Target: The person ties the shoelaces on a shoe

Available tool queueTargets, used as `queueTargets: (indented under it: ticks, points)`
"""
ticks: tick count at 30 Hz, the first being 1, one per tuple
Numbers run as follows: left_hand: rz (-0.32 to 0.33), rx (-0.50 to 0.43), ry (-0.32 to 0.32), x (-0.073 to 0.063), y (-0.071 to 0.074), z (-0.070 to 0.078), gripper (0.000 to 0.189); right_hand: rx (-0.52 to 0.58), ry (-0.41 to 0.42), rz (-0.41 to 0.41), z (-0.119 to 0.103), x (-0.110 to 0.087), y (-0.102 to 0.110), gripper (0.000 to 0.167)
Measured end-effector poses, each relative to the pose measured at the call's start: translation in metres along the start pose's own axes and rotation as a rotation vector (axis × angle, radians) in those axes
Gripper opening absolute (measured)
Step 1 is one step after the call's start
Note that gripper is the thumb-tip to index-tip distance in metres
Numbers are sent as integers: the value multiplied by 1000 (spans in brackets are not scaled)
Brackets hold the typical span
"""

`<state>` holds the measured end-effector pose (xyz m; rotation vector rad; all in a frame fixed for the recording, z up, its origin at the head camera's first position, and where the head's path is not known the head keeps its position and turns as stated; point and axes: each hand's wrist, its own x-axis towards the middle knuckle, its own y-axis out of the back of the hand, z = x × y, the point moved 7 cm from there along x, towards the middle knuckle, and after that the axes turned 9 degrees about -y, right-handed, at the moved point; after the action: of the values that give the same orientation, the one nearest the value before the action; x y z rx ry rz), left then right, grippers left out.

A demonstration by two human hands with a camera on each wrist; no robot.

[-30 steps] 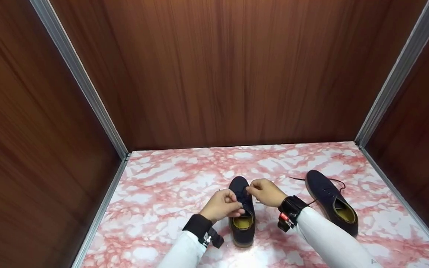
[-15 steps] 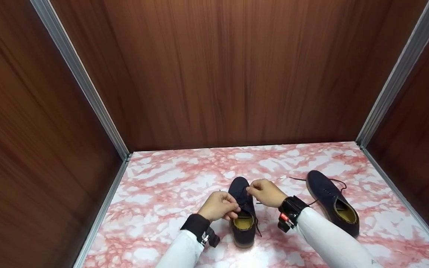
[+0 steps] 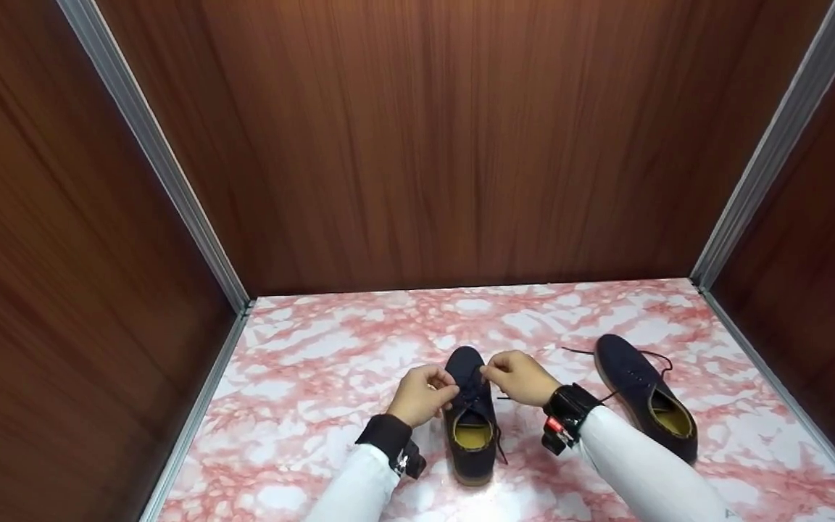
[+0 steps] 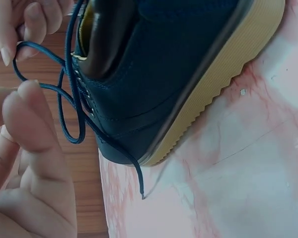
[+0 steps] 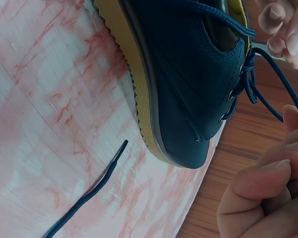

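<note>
A dark navy lace-up shoe (image 3: 472, 458) with a yellow lining stands on the marbled surface, toe pointing away. My right hand (image 3: 522, 377) pinches a loop of its blue shoelace (image 4: 78, 130) above the eyelets; in the right wrist view the loop runs from a knot (image 5: 248, 69) to those fingertips. My left hand (image 3: 419, 395) is over the shoe's left side, its fingers loosely bent. In the left wrist view its thumb tip is right by the looped lace, with no lace visible between its fingers. One loose lace end (image 3: 502, 448) hangs down the shoe's right side.
A matching shoe (image 3: 633, 380) stands to the right, slightly turned, its laces spread loose beside it. The red-and-white marbled surface (image 3: 316, 406) is enclosed by brown wood-grain panels (image 3: 417, 145) with metal corner strips.
My left hand has moved away from the shoe's opening, left and then forward toward the laces. A lace end has come to hang at the shoe's right side. The right hand has barely moved.
</note>
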<state>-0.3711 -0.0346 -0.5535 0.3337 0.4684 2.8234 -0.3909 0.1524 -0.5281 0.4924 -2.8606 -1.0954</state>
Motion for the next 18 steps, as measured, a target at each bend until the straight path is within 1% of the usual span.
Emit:
queueTargets:
  ticks: [5,9,12,18]
  points:
    - [2,148,-84,2,-4,6,5,-2,-4,4,-1,1,0,32]
    - [5,241,-111,3,-10,10,9,-7,-8,7,-4,2,-1,33]
    - [0,283,-108,5,-14,11,10,6,-11,-3,-7,2,-1,33]
    - [0,338,-143,9,-21,15,9,35,-20,-13,-11,3,-3,31]
